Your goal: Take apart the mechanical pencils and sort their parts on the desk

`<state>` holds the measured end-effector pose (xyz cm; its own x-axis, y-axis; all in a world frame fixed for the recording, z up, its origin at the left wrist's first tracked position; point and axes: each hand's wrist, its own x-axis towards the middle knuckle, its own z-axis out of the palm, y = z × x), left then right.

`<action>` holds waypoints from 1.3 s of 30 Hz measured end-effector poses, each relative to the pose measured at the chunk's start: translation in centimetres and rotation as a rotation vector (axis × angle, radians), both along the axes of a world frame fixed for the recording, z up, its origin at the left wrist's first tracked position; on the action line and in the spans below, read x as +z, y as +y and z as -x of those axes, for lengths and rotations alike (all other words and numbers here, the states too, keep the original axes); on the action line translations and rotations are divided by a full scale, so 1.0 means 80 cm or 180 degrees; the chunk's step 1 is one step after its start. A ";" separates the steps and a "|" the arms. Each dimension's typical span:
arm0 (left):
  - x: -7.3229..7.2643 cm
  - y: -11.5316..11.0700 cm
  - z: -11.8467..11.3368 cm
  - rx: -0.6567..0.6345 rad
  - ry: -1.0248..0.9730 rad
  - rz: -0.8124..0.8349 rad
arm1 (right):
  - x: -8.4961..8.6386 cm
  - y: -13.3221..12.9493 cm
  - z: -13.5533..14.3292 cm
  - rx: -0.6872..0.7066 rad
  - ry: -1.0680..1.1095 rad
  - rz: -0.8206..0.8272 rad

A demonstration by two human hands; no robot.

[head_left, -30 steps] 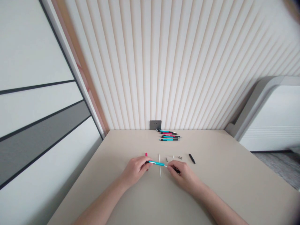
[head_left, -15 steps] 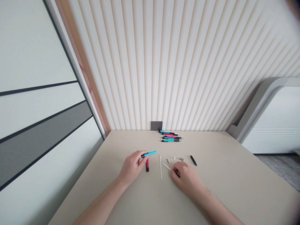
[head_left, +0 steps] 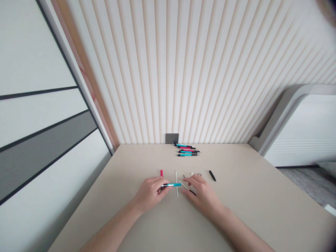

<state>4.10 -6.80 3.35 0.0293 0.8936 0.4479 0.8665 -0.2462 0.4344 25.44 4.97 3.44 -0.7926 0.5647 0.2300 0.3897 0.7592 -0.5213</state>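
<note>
Looking down at the table, we find the teal pen barrel in our left hand, its black end pinched between thumb and fingers and its teal end pointing right. That direction is what matters: the barrel's long axis runs almost straight across, left to right, and its free end faces the gap between the right hand's parted thumb and forefinger. Our right hand is the nearer to that free end, spread loosely and grasping nothing that we can make out; whether its fingertips brush anything is too small to tell.

Just below that same gap a slim white refill with a black end lies on a slant, from far left to near right, its black part partly framed by the right thumb and forefinger. Another white refill lies lengthwise, away from us, and the barrel crosses above it, so it sits right beneath the held piece.

A red pen barrel shows beyond the left hand, which covers its near part. Past the right fingers are a small white piece and some metal bits, partly hidden, with a black pen grip farther right. Assembled pens lie well apart, near the wall
</note>
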 end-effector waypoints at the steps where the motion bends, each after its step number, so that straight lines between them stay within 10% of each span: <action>1: 0.000 0.000 -0.002 -0.0015 0.0002 0.0007 | 0.000 -0.001 0.001 0.0126 0.0074 -0.0013; 20: 0.005 -0.002 -0.009 0.0051 -0.0128 0.0200 | -0.016 -0.004 0.008 0.0602 -0.0249 -0.0194; 30: 0.013 0.000 0.016 0.1071 0.0008 -0.0326 | -0.005 0.006 -0.002 0.0652 -0.0433 -0.0286; 39: 0.011 0.000 0.028 0.1450 0.0863 0.0226 | -0.007 0.005 -0.001 0.0648 0.0129 0.0068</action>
<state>1.88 -6.80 4.25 -0.2624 0.8707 0.4160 0.9621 0.2030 0.1820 25.55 5.33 2.89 -0.8812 0.3989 0.2537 0.2077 0.8087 -0.5503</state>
